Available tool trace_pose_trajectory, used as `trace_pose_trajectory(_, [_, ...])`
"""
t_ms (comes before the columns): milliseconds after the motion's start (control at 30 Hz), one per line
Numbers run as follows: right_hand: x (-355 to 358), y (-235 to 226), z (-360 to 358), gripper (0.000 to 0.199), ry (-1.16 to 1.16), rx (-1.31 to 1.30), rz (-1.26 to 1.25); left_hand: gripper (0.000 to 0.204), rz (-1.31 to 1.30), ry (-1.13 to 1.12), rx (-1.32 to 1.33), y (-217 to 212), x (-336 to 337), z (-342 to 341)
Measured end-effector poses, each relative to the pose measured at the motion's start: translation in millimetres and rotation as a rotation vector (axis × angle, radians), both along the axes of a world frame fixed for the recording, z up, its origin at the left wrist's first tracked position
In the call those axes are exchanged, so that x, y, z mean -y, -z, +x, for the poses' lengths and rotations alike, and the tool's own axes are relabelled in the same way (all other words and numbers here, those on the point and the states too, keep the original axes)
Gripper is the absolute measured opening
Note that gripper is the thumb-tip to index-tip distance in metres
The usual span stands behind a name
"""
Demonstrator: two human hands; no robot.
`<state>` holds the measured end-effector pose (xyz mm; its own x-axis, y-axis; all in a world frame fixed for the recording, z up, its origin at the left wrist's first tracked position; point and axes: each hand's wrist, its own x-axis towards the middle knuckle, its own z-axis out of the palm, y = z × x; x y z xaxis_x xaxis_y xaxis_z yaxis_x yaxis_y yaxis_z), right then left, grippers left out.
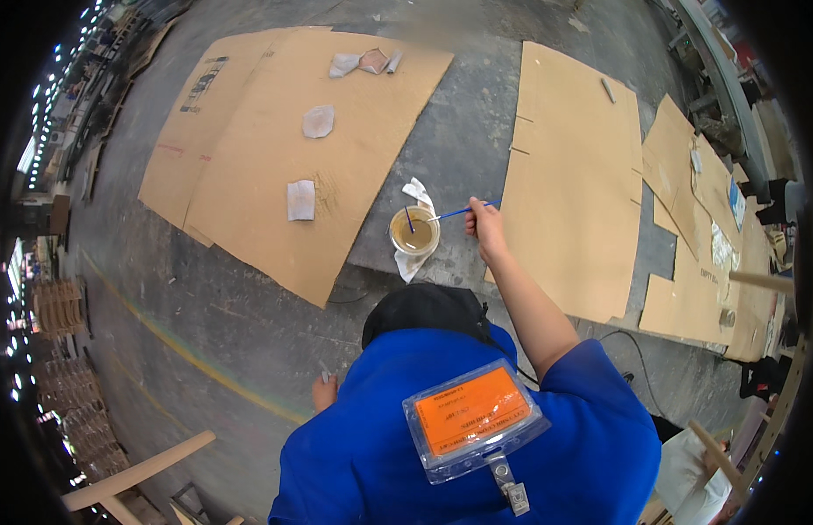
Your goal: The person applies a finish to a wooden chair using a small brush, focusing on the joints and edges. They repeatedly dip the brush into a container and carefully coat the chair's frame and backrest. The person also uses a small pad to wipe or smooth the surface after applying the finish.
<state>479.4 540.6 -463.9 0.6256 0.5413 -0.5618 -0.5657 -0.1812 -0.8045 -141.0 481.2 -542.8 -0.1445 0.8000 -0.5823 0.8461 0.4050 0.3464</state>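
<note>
Blue short-sleeved shirt [380,437], orange badge [470,411]

Thin blue stick [463,211], near level, tip toward the cup [414,231]. Cup: round, clear, amber liquid inside, upright on white rag [415,262], on the floor.

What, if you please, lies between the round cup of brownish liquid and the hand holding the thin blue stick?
In the head view, only the blue stick itself and bare grey floor lie between the cup and the right hand.
</note>
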Motion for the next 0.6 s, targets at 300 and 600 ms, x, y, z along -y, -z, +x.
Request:
trace_pose_trajectory(300, [83.8,33.2,-19.2,0.023,0.074,-0.331,0.038,0.033,0.014,0.077,0.106,-33.5,-27.7,34.6])
trace_pose_trajectory(600, [67.8,112.7,-77.1,0.015,0.112,-0.507,-0.085,0.031,-0.007,0.140,0.010,-8.9,96.9,-27.0])
